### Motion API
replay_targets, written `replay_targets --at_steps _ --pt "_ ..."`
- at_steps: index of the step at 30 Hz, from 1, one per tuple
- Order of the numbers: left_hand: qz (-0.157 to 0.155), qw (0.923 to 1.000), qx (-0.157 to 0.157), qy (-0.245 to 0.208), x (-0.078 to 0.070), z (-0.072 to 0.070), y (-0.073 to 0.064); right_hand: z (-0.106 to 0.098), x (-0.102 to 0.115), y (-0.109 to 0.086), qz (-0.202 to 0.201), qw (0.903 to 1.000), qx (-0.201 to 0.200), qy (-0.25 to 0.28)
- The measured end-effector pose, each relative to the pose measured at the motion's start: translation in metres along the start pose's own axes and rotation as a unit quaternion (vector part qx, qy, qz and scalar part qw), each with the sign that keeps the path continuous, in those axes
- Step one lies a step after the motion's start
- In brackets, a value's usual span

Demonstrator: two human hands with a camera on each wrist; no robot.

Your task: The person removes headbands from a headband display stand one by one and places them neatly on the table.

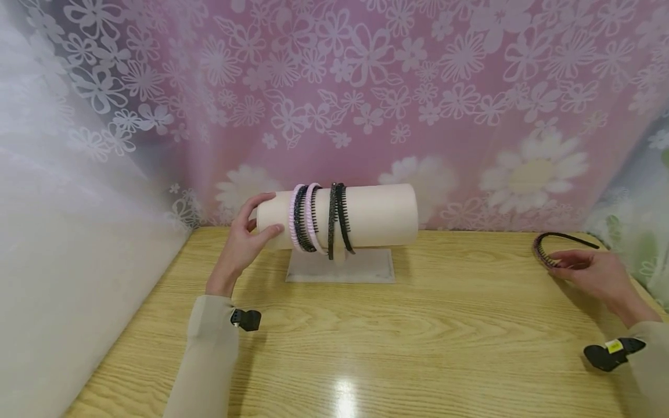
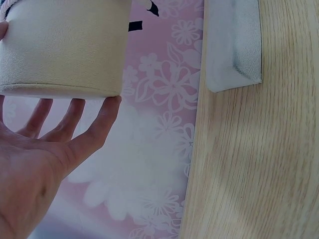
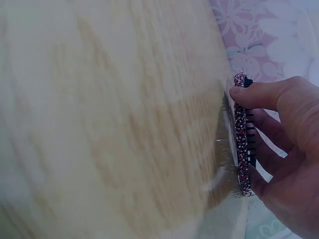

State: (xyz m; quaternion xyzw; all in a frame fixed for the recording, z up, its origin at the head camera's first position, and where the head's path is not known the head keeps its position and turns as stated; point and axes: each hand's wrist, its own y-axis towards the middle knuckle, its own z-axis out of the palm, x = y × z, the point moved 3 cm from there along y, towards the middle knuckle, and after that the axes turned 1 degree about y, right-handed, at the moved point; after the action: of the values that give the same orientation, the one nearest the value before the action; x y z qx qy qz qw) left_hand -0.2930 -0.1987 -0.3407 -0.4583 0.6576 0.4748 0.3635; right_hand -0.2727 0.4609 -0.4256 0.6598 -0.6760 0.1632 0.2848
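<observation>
A cream padded roll of a headband display stand (image 1: 378, 215) lies level above its flat base (image 1: 366, 268). My left hand (image 1: 239, 241) grips the roll's left end, thumb at the front and fingers round the end. Several toothed headbands circle the roll: pink headbands (image 1: 294, 223) with a dark one between them, then a dark glittery headband (image 1: 331, 229) and a black headband (image 1: 344, 220). At the far right, my right hand (image 1: 598, 278) pinches a headband (image 1: 539, 247). Close up in the right wrist view, that headband (image 3: 241, 144) has reddish-dark glitter and black teeth.
The wood-grain table (image 1: 418, 342) carries the stand near its back edge. Behind it hangs a pink flowered curtain (image 1: 334, 110). A white sheet (image 1: 68, 232) closes the left side, and a pale flowered sheet (image 1: 635, 226) hangs at the right.
</observation>
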Motion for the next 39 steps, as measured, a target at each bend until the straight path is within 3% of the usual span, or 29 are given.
replay_targets --at_steps 7,29,33,39 --pt "0.002 1.0 -0.005 0.001 0.0 0.0 0.001 0.002 -0.006 0.005 0.012 0.9992 0.015 -0.035" --pt "0.007 0.9999 -0.009 0.007 0.001 0.0 0.001 -0.002 -0.006 0.014 0.015 0.9981 0.032 -0.051" --pt "0.009 0.9999 -0.01 0.003 0.0 0.0 0.001 -0.007 0.001 0.011 0.012 0.9983 0.013 -0.056" --pt "0.008 0.9999 -0.01 -0.006 0.001 0.0 0.001 -0.008 0.014 0.006 -0.024 0.9985 -0.026 -0.041"
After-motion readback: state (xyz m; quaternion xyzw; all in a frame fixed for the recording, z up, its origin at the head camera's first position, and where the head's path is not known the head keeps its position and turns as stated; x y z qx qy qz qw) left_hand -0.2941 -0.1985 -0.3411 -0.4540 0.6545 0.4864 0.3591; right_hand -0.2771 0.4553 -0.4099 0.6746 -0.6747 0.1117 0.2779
